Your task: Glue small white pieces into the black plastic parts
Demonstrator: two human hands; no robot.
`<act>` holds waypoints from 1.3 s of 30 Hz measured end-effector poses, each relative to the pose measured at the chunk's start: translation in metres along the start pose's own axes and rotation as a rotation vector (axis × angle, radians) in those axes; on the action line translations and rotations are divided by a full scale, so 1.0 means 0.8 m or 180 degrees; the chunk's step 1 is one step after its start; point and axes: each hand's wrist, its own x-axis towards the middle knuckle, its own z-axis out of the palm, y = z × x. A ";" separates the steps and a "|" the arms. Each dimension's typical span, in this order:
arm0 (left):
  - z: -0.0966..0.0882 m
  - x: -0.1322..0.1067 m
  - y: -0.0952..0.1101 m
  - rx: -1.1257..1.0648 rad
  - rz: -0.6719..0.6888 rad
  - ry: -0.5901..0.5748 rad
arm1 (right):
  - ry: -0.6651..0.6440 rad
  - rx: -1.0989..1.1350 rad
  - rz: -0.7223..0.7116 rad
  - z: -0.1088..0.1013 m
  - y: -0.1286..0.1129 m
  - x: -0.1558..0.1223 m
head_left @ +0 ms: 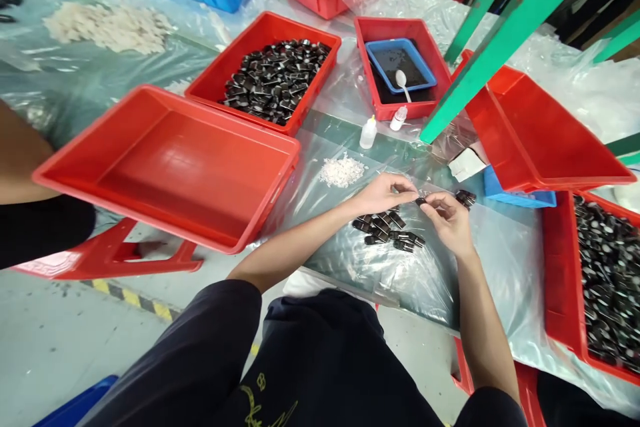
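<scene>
- Empty red tray (pixel 165 167): tilted, overhanging the table's near-left edge.
- Red tray of black parts (pixel 273 77): behind it.
- Pile of black parts (pixel 387 230): on the plastic sheet, just below the hands.
- Left hand (pixel 383 192) and right hand (pixel 450 217): fingertips together, pinching one small black part (pixel 421 201) between them.
- White granule heap (pixel 343 171): left of the hands.

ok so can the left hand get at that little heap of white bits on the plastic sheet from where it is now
Probably yes. The left hand sits just right of the white heap, with only bare plastic sheet between them. It shares a small black part with the right hand, so it may need to let go first.
</scene>
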 end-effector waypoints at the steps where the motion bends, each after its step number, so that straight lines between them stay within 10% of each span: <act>1: 0.000 0.000 0.001 0.0027 -0.0025 0.0007 | -0.0008 0.0003 0.0006 0.000 0.002 0.000; 26: 0.000 -0.003 -0.002 0.0295 -0.0131 -0.0231 | -0.0219 -0.0200 -0.0231 -0.001 -0.006 -0.001; 39: -0.023 -0.007 -0.004 0.2645 0.0060 0.0225 | 0.0967 -0.1691 0.0483 -0.102 0.038 0.017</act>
